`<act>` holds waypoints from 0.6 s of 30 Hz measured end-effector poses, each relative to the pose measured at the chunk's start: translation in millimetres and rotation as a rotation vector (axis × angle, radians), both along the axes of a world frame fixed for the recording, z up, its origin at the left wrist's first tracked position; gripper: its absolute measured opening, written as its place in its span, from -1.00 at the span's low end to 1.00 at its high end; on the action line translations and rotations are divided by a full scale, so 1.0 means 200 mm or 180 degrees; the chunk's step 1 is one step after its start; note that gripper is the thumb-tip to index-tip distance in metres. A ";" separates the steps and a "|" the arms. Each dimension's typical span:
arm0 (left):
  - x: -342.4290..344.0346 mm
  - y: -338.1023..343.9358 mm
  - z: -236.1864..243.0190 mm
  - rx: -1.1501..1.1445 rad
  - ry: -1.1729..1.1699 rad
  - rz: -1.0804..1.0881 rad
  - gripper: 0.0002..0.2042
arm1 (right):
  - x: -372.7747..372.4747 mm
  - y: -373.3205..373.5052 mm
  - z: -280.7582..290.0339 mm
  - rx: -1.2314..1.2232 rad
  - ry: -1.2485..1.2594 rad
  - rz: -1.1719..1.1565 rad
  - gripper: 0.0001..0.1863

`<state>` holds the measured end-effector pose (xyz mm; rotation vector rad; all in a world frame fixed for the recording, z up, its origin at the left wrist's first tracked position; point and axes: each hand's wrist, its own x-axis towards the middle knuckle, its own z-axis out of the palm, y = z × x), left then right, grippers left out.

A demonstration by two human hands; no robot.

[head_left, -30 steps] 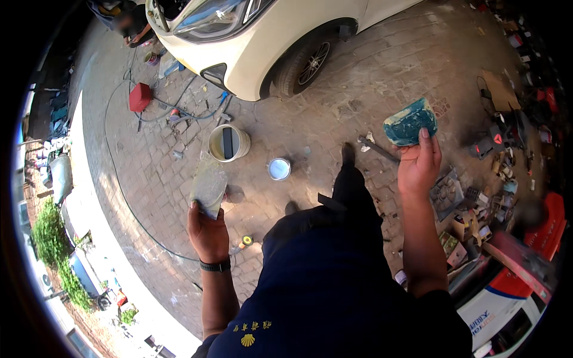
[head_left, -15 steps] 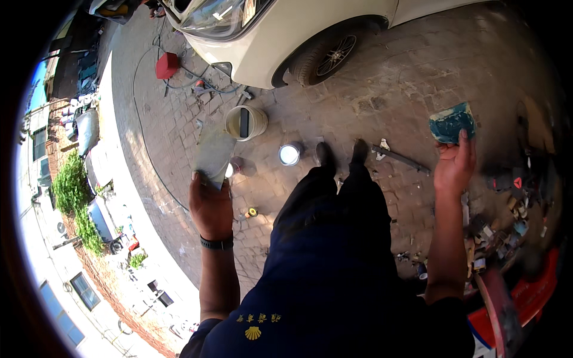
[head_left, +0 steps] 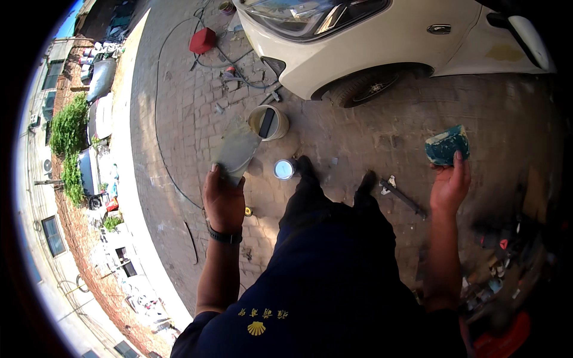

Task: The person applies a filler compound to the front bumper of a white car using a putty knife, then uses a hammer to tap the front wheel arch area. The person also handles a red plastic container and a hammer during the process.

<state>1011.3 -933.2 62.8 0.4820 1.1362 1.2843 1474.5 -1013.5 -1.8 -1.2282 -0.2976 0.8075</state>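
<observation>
two things held: a flat grey-green board (head_left: 236,149) in the left hand (head_left: 223,200), left of centre, and a blue-green sanding block (head_left: 446,144) in the right hand (head_left: 450,186), at the right of the frame.
board, handling: looks thin, stiff and light, probably smeared on its face; best taken by the bare lower edge, where it is held now.
left fingers: closed on the board's lower edge, thumb over it.
block, handling: looks small, light and slightly soft; likely easy to squeeze from its sides.
right fingers: curled up around the block's underside, gripping it.
ground between: a small open tin (head_left: 284,169) just beside the person's shoes, a cream bucket (head_left: 268,122) above it.
further out: white car (head_left: 382,42) across the top, red box (head_left: 202,40) upper left.
</observation>
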 end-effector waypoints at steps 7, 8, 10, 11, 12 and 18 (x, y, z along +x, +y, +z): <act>-0.47 0.29 -0.19 0.0423 -0.0176 0.0089 -0.79 | -0.59 0.26 -0.02 -0.0101 -0.0155 0.0687 -0.72; -0.55 0.33 -0.19 0.0529 -0.0143 0.0064 -0.79 | -0.75 0.30 -0.04 -0.0122 -0.0085 0.0949 -0.72; -0.63 0.37 -0.20 0.0382 0.0040 0.0346 -0.77 | -1.11 0.44 -0.08 -0.0141 0.0136 0.1518 -0.74; -0.70 0.36 -0.22 0.0289 0.0131 0.0318 -0.75 | -1.32 0.51 -0.08 -0.0140 0.0281 0.1812 -0.74; -0.78 0.36 -0.27 0.0208 0.0029 0.0318 -0.73 | -1.52 0.60 -0.02 -0.0162 0.0493 0.2196 -0.74; -1.09 0.43 -0.28 0.0290 -0.0417 0.0302 -0.73 | -2.40 1.03 0.07 -0.0628 0.1180 0.3542 -0.76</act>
